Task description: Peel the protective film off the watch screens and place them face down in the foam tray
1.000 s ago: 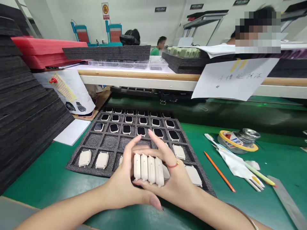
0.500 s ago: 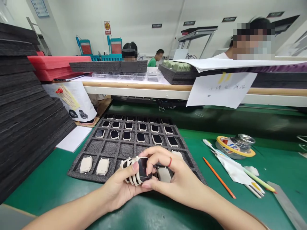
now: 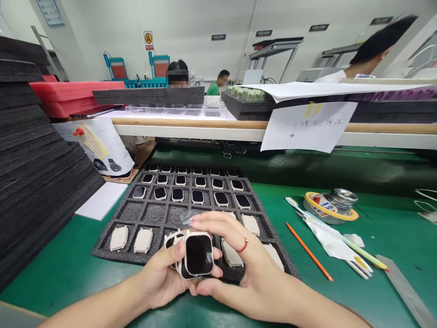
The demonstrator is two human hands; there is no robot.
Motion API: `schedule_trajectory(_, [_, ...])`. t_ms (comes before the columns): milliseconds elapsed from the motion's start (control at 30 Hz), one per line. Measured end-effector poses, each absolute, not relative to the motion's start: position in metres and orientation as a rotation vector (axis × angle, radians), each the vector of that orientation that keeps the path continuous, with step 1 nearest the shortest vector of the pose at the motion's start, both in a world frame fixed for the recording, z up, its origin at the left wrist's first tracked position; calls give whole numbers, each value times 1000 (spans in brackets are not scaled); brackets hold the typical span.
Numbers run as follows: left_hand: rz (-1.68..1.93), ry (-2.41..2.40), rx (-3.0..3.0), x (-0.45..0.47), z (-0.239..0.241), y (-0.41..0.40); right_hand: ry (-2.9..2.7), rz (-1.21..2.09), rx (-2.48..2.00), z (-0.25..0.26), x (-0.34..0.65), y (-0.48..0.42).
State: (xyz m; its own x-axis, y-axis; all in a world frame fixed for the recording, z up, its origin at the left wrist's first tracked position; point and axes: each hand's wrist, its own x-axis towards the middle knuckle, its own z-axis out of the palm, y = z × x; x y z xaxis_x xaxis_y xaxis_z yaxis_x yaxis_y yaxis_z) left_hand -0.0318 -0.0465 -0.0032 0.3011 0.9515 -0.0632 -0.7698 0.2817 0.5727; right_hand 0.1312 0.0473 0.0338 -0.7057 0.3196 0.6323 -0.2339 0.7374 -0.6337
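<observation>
My left hand [image 3: 167, 278] is closed around a stack of several cream smartwatch cases; the front smartwatch case [image 3: 199, 253] has its dark screen turned towards me. My right hand [image 3: 249, 269] is beside the stack, fingers stretched above it and thumb low near its bottom edge. A small clear film [image 3: 189, 217] sticks out from its fingertips, seemingly held between the fingers. Behind both hands lies a black foam tray [image 3: 155, 213] with cases in its pockets: dark screens up in the far rows, cream backs up in the near ones. My hands hide some near pockets.
Tall black foam sheets [image 3: 41, 182] are piled at left beside a white paper pad [image 3: 102, 200]. At right lie an orange stick [image 3: 309, 251], a white toothbrush [image 3: 295, 205], a tape roll with a glass jar [image 3: 331, 207] and a steel ruler [image 3: 406, 287]. A shelf [image 3: 191, 131] crosses behind; people sit beyond.
My right fingers have lifted off the front watch screen, and a clear film now shows at their tips. The stack has turned so the front screen faces me. The view has shifted slightly.
</observation>
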Motion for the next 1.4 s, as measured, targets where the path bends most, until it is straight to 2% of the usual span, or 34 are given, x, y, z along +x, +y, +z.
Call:
schedule_trajectory(300, [1215, 400, 447, -32, -3, -44, -2200, 881, -47, 28, 130, 47])
schedule_trajectory(433, [1263, 387, 418, -31, -2, -46, -2010, 938, -127, 28, 135, 49])
schedule_trajectory(533, [1269, 390, 395, -30, 0, -46, -1922, 778, -94, 35, 141, 52])
schedule_trajectory(633, [1287, 421, 317, -29, 0, -46, -2126, 591, 51, 44, 146, 54])
schedule_trajectory(933, [1275, 489, 228, -29, -4, -48, -2249, 484, 141, 37, 142, 51])
schedule_trajectory(1100, [1335, 537, 199, -28, -5, -45, -2259, 274, 73, 38, 136, 49])
schedule_trajectory(1200, [1386, 585, 277, -25, -3, -43, -2314, 354, -67, 32, 132, 47])
schedule_trajectory(1400, [1404, 699, 248, -21, -4, -41, -2284, 765, -184, 20, 127, 51])
